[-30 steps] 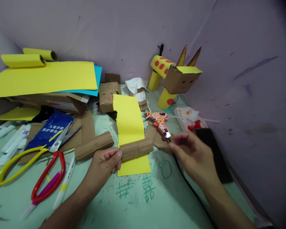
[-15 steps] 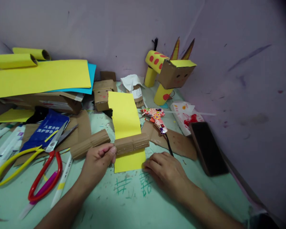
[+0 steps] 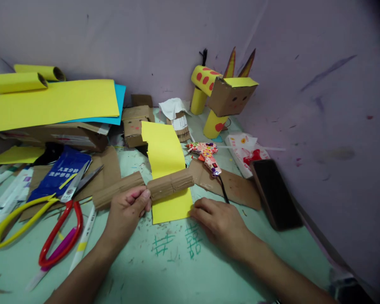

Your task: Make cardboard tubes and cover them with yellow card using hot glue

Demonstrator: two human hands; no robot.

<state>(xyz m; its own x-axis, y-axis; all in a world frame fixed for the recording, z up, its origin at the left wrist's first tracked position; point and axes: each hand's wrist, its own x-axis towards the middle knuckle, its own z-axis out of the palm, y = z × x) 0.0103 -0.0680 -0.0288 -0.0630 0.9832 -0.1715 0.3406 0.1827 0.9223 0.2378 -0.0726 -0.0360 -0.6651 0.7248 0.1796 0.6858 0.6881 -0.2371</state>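
A short roll of brown corrugated cardboard (image 3: 171, 186) lies across a strip of yellow paper (image 3: 164, 162) on the green table (image 3: 177, 270). My left hand (image 3: 126, 211) pinches the roll's left end with closed fingers. My right hand (image 3: 220, 221) rests on the table at the strip's lower right corner, its fingertips on the paper's edge. A second, longer cardboard roll (image 3: 114, 194) lies just left of my left hand.
Yellow-handled scissors (image 3: 22, 217) and red-handled scissors (image 3: 61, 228) lie at the left, near a blue packet (image 3: 58, 171). A patterned glue gun (image 3: 207, 156) and a dark phone (image 3: 274, 194) sit at the right. A cardboard-and-yellow-paper animal (image 3: 224, 95) stands at the back, with yellow sheets (image 3: 50, 103) stacked at the left.
My right hand came down from the air near the glue gun and settled at the yellow strip's lower right corner. My left hand stayed on the roll, which shifted slightly up and left.
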